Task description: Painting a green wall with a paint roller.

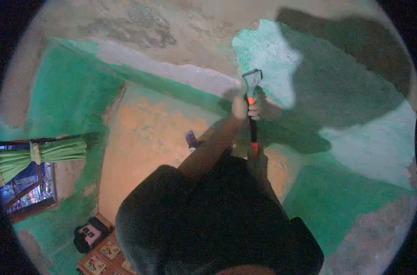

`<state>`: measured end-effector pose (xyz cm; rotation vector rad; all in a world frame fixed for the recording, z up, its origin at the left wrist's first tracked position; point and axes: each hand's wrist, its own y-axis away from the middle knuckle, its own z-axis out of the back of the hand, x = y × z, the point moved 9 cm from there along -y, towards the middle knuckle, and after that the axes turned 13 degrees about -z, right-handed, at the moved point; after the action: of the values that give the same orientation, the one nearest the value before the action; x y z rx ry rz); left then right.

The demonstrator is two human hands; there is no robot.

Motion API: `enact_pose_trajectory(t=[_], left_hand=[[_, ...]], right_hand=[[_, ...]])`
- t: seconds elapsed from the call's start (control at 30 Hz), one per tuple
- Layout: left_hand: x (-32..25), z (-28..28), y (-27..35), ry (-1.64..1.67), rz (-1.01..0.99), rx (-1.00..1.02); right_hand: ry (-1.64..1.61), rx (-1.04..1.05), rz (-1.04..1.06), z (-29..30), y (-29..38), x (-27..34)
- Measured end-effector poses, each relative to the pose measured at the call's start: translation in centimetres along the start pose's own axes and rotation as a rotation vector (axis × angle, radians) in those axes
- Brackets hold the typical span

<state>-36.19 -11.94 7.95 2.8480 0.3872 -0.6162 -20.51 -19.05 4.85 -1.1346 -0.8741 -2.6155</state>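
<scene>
My left hand [240, 107] is closed around the upper grip of a wall scraper [252, 128] with a black handle and orange-red bands. The thumb lies along the neck, and the fingers wrap around the far side. At the top, the grey head [253, 77] points up towards the wall and appears against a patch of pale green paint [270, 51]. Low on the handle, beside the red end, my right hand [257, 161] is dim and blurred; it seems closed around that end, close to my dark shirt.
Bare, stained plaster [194, 37] spreads over the upper wall, with green paint [181, 92] below it. Beneath lies an orange-marked floor [143, 137]. To the left, a green curtain [60, 151] hangs at a window. A black-and-pink object [91, 233] stands on a patterned wooden piece of furniture [103, 256].
</scene>
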Motion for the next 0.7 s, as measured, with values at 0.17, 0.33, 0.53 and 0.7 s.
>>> enact_pose_trajectory(t=[0.17,0.33,0.53,0.7], left_hand=[[2.0,1.5,-0.8,-0.06,0.025,-0.058],[-0.2,3.4,-0.4,-0.318,-0.046,-0.224],[0.4,9.8,-1.2,-1.656,-0.795,-0.07],[2.2,12.1,-2.7,-1.035,-0.225,-0.127]], right_hand=[[-0.095,-0.006,0.088,-0.7,-0.7,-0.8],[-0.239,0.176,0.122,-4.0,-3.0,0.4],[-0.195,0.923,0.128,-14.7,-10.2,-9.7],[0.319,0.18,0.171,-16.9,-18.0,-15.3]])
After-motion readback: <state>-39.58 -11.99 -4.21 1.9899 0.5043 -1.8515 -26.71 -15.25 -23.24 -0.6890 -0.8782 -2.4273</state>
